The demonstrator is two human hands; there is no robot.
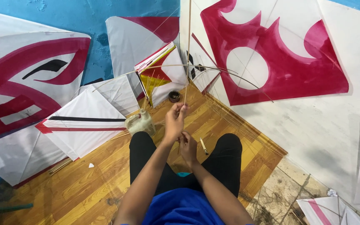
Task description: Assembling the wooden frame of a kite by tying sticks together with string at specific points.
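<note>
I sit on a wooden floor with my knees apart. My left hand (pixel 174 123) is raised and pinches a long upright bamboo stick (pixel 188 50) that reaches up past the frame's top. A thin curved bamboo strip (pixel 213 68) crosses that stick like a bow. My right hand (pixel 187 146) is just below the left, closed around the lower end of the same stick. Whether string runs between my fingers is too fine to tell.
A cloudy plastic jug (pixel 140 122) holding thin bamboo sticks stands before my left knee. A small dark pot (pixel 174 96) sits further back. A short stick (pixel 204 146) lies by my right knee. Large white and red kites (pixel 288 54) lean on the walls all round.
</note>
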